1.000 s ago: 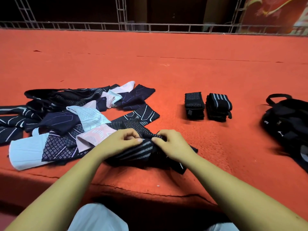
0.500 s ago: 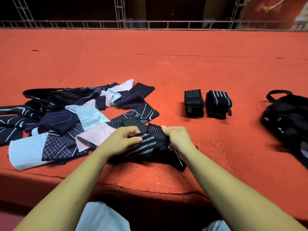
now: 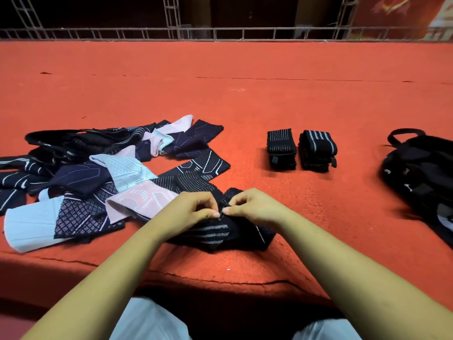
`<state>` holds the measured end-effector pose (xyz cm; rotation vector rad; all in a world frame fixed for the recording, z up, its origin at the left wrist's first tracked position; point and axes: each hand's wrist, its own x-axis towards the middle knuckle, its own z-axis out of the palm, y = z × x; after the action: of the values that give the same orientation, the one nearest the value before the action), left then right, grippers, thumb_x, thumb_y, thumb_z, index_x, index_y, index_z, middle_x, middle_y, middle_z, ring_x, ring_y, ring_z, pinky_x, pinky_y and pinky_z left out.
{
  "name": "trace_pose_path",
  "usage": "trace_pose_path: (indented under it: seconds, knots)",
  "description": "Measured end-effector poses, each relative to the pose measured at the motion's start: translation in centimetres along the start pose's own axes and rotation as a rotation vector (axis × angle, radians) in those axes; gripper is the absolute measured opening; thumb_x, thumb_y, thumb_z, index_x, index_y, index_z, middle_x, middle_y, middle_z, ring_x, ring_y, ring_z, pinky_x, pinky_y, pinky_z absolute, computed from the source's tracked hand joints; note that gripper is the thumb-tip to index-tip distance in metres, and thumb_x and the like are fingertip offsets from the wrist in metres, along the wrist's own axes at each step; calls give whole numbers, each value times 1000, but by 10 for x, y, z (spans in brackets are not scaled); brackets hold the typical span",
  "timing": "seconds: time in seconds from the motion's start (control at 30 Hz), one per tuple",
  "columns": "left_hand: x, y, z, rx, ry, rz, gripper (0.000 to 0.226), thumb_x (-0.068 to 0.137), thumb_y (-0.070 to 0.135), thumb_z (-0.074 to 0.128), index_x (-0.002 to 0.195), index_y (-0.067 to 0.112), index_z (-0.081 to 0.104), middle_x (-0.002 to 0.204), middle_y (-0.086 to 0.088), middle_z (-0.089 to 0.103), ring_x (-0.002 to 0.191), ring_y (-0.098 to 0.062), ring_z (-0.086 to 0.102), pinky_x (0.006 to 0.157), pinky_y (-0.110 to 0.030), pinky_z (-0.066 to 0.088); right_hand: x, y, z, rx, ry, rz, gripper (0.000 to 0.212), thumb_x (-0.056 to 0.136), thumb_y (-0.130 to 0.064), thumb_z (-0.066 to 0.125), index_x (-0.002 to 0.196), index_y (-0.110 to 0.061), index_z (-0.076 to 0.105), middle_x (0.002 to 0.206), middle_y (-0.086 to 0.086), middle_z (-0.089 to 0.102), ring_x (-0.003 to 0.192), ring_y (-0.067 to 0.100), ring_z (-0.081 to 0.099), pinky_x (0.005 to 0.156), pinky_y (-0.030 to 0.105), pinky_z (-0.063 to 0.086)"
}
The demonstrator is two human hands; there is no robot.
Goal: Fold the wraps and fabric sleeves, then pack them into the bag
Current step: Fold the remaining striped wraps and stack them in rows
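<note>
Pinching one black striped wrap [image 3: 215, 231] together — left hand [image 3: 193, 212]; right hand [image 3: 255, 207], thumbs nearly touching.

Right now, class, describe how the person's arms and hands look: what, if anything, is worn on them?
Both arms are bare to the frame's edge, with no sleeves in view. The left hand and right hand carry no gloves, rings, watch or bands that show. The thumbnails look short.

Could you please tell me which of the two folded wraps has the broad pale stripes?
The right-hand folded wrap, the one nearer the black bag. Its neighbour, the left-hand folded wrap, shows only thin pale lines.
</note>
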<state>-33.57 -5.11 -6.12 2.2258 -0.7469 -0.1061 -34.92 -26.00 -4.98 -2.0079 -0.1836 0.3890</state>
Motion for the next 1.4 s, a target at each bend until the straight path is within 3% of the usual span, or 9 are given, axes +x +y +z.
trace_pose_path:
  seconds: [0.17,0.43,0.57,0.73,0.9,1.0,1.2,1.3,1.4]
  knots:
    - [-3,-1,1,123,-18,10,18,84,33,77,82,21,63,72,11,64,67,0,54,65,-18,42,6,2,3,342,134,113,22,87,-14,71,67,-13,62,58,3,55,48,11,47,48,20,36]
    - [-9,-14,-10,87,147,22,24,85,29,75,73,19,56,67,6,59,62,-3,50,59,-19,37,15,20,-42,519,666,133,26,92,-9,62,67,-13,55,67,10,51,56,16,46,52,24,33]
    - [-1,-47,-21,89,341,-209,26,82,27,79,70,16,58,64,1,60,59,-5,47,60,-25,37,0,18,-70,498,588,16,18,95,-14,62,78,-9,64,72,6,60,59,13,57,51,22,48]
    - [27,-56,-31,187,324,-357,29,78,29,82,68,17,58,67,1,61,66,-18,54,63,-32,38,-11,5,-82,515,503,-137,15,95,-15,62,89,-3,68,78,5,63,71,14,60,61,23,49]
    - [41,-57,-35,168,309,-423,31,77,29,83,64,18,58,63,2,59,62,-18,53,61,-31,38,-15,11,-103,687,764,-73,29,97,-12,58,69,-13,61,66,-1,60,62,11,55,57,23,46]
    - [33,-65,-31,177,314,-443,31,78,30,83,66,17,58,62,2,58,61,-17,52,57,-30,36,-20,41,-115,373,862,43,34,92,-13,65,60,-14,52,57,1,44,55,14,41,56,28,37]
    - [31,-68,-25,57,295,-408,27,80,24,82,70,10,60,63,0,57,57,-14,46,57,-29,34,-22,74,-118,-180,641,368,38,78,-15,78,52,-12,50,55,11,50,58,24,52,56,39,45]
    - [30,-62,-19,-25,190,-333,24,81,17,81,72,5,61,61,1,55,54,-7,42,53,-23,33,-22,51,-103,-505,557,343,22,75,-18,77,88,-5,65,92,18,68,91,30,65,70,34,48]
    - [28,-62,-12,-49,132,-286,24,80,17,82,71,9,62,62,3,58,55,-4,45,54,-21,35,-14,14,-66,-492,409,23,60,78,-25,78,130,-7,56,130,12,62,120,26,58,97,31,44]
